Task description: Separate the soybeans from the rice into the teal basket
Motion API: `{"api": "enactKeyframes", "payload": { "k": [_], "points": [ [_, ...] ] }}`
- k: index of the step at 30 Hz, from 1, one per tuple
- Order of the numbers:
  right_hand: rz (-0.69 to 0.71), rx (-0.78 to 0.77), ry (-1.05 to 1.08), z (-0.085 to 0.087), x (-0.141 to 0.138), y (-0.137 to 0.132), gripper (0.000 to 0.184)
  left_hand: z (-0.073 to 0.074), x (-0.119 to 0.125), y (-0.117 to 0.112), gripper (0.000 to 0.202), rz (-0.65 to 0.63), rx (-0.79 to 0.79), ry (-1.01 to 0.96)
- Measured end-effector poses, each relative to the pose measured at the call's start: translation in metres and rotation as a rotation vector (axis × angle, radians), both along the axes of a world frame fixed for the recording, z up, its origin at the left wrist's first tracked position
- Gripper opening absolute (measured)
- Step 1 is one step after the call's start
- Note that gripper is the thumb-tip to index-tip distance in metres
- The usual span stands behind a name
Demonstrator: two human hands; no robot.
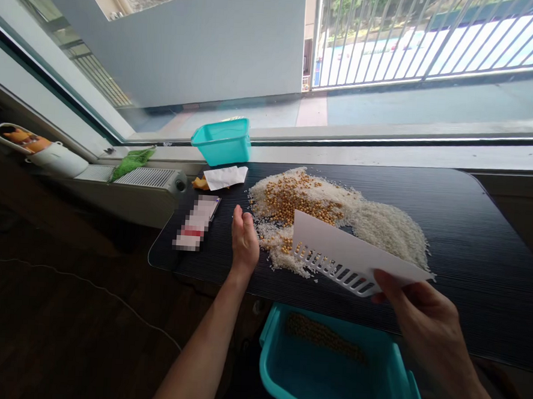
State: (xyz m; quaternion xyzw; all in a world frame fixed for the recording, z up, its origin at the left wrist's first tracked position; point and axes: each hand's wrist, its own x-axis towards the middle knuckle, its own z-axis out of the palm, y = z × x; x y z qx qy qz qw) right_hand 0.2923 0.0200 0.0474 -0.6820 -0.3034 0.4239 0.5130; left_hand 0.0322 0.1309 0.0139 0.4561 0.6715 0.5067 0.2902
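A heap of white rice mixed with yellow soybeans (320,212) lies on a dark table (472,236). My right hand (422,317) grips the near end of a white slotted plastic scoop (353,256), tilted with its far edge at the heap. My left hand (245,240) stands on its edge beside the left side of the heap, fingers straight and together, palm toward the grains, holding nothing. Below the table's near edge, a teal bin (328,378) holds a layer of soybeans.
A second teal tub (222,141) sits on the window ledge at the back. A white paper (225,177) and a blurred packet (197,222) lie at the table's left end. A radiator with a green cloth (131,162) stands left; window glass runs behind.
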Motion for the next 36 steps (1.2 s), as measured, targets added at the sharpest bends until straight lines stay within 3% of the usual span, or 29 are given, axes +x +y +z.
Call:
{"api": "enactKeyframes", "payload": {
  "k": [4,9,12,14,18,23,27,29,31,36],
  "points": [
    [-0.036,-0.006,-0.004,-0.003,0.001,-0.002,0.035,-0.006,0.021,0.004,0.074,-0.077,0.017,0.038],
    [-0.143,-0.035,0.014,0.012,-0.002,0.002,0.037,-0.003,0.041,0.001,0.069,-0.153,0.034,-0.070],
    [-0.128,-0.030,0.039,0.015,0.001,-0.001,0.036,0.002,0.025,0.007,0.071,-0.214,0.112,-0.030],
    [-0.096,-0.030,0.046,0.014,0.004,-0.004,0.038,0.005,0.003,0.017,0.073,-0.144,0.154,0.078],
    [-0.073,-0.040,0.036,0.007,0.010,-0.007,0.041,0.002,-0.028,0.044,0.071,-0.038,-0.006,0.190],
    [-0.100,-0.059,0.018,0.007,0.012,-0.005,0.039,-0.007,-0.003,0.060,0.070,-0.096,-0.018,0.185],
    [-0.132,-0.056,-0.034,0.004,0.015,-0.006,0.040,-0.003,0.017,0.061,0.070,-0.189,0.014,0.144],
    [-0.161,-0.035,-0.048,0.001,0.016,-0.006,0.041,0.003,0.013,0.066,0.071,-0.231,0.072,0.142],
    [-0.188,-0.012,-0.050,-0.001,0.016,-0.007,0.043,0.009,0.003,0.075,0.072,-0.181,0.090,0.193],
    [-0.203,-0.013,-0.032,0.007,0.012,-0.009,0.040,0.009,-0.011,0.101,0.069,-0.109,-0.016,0.258]
  ]
}}
